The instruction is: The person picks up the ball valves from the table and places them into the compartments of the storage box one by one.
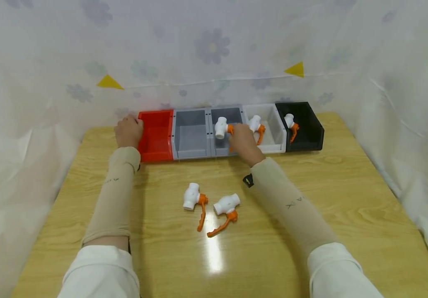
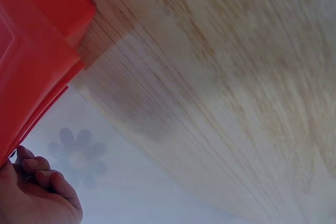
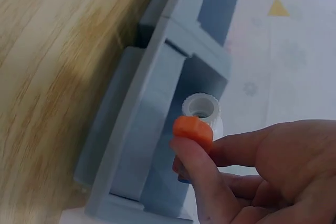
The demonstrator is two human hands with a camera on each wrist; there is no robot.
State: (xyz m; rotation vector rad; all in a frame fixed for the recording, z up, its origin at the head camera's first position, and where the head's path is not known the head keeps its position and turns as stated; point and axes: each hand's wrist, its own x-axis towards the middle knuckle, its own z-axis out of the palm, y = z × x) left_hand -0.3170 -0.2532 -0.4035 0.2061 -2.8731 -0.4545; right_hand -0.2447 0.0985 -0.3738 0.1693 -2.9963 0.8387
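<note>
With thumb and fingers my right hand (image 1: pixel 244 142) pinches the orange handle (image 3: pixel 193 130) of a white plastic ball valve (image 1: pixel 221 127). That valve is over the grey bin (image 1: pixel 219 148) in the middle of the row; its round open end faces the right wrist camera. At the far left, my left hand (image 1: pixel 129 131) grips the side rim of the red bin (image 1: pixel 156 136), fingers curled at the edge in the left wrist view. Two more ball valves, one upright (image 1: pixel 192 197) and one slanted (image 1: pixel 227 204), lie on the table, orange handles toward me.
Another grey bin (image 1: pixel 190 138) stands beside the red one. A valve (image 1: pixel 255 122) sits in the white bin (image 1: pixel 274 131), partly behind my right hand, and another (image 1: pixel 289 120) in the black bin (image 1: pixel 308 130). Behind the row hangs a flowered sheet (image 1: pixel 214 70).
</note>
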